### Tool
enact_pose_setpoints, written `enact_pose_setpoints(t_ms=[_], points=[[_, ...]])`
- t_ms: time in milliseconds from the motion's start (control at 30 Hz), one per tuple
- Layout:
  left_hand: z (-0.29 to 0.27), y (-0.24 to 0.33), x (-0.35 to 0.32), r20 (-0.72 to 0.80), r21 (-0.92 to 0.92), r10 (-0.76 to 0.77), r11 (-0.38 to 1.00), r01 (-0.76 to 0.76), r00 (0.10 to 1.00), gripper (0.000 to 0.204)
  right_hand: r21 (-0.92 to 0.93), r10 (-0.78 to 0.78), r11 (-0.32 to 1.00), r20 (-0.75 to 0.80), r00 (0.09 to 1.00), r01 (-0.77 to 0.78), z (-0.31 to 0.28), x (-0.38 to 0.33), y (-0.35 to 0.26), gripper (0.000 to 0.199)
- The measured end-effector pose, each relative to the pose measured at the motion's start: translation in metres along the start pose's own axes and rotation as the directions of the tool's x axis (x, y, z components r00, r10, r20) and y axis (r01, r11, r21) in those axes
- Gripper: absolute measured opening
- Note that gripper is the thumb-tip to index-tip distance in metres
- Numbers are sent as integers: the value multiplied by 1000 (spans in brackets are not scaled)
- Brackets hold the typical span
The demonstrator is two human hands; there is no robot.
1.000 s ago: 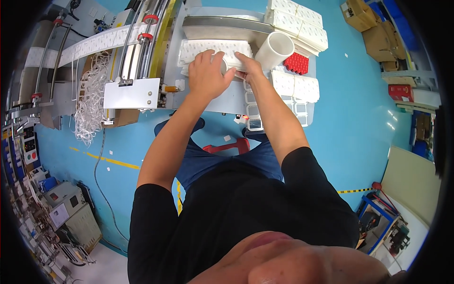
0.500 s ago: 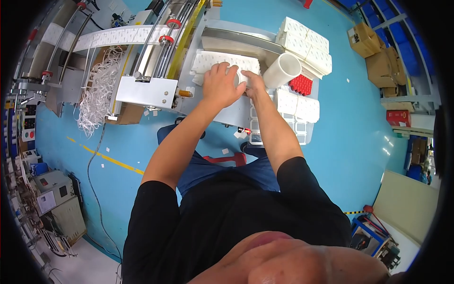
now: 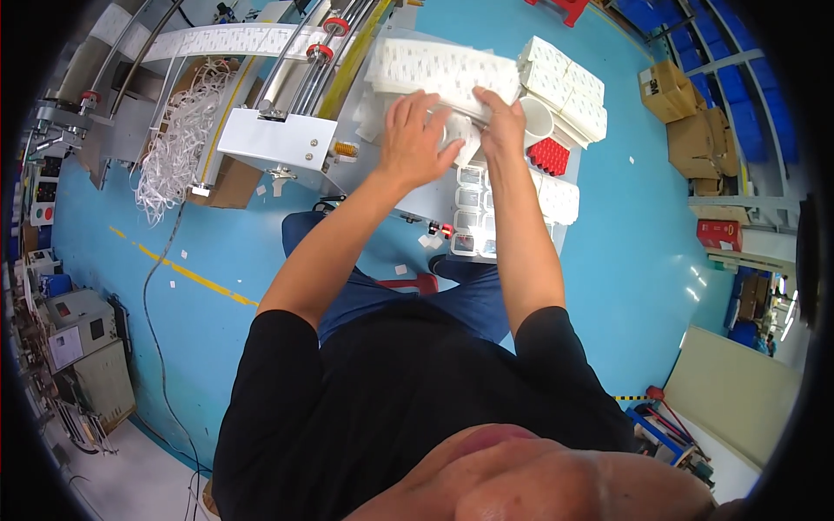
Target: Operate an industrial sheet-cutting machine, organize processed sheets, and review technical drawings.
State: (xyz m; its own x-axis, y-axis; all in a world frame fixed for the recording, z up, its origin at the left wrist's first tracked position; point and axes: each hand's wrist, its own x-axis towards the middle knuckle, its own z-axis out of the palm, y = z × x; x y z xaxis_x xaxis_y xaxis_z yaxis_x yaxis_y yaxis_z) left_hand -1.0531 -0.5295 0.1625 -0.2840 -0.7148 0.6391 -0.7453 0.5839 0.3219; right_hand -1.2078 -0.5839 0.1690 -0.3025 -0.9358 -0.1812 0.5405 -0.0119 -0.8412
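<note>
My right hand (image 3: 504,126) grips the near right part of a stack of white printed sheets (image 3: 447,69), its thumb on top. The stack is raised and tilted above the work table. My left hand (image 3: 415,143) is open beside the stack's near edge, fingers apart and fingertips close to that edge; whether they touch it is hard to tell. Between my hands sits a small white roll-like piece (image 3: 462,135), partly hidden by fingers. A wide white tube (image 3: 539,120) lies just right of my right hand.
Bundled white sheets (image 3: 560,82) are piled at the right, near a red ridged object (image 3: 549,158). Clear plastic boxes (image 3: 469,217) line the near table edge. At left stands a roller machine (image 3: 274,143) with a white strip (image 3: 226,41) and a heap of shredded strips (image 3: 178,148).
The stack of sheets has come up off the table and moved away and right, with my right hand now gripping it. My left hand has stayed nearby, at its near edge.
</note>
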Motion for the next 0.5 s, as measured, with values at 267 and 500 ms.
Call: enact_pose_setpoints(t_ms=[267, 500], points=[[18, 59, -15, 715, -598, 50, -471, 648, 697, 83, 153, -104, 983, 19, 994, 100, -29, -69, -91, 52], [-2, 65, -11, 627, -247, 79, -923, 294, 775, 117, 292, 23, 956, -127, 992, 15, -143, -147, -91, 49]])
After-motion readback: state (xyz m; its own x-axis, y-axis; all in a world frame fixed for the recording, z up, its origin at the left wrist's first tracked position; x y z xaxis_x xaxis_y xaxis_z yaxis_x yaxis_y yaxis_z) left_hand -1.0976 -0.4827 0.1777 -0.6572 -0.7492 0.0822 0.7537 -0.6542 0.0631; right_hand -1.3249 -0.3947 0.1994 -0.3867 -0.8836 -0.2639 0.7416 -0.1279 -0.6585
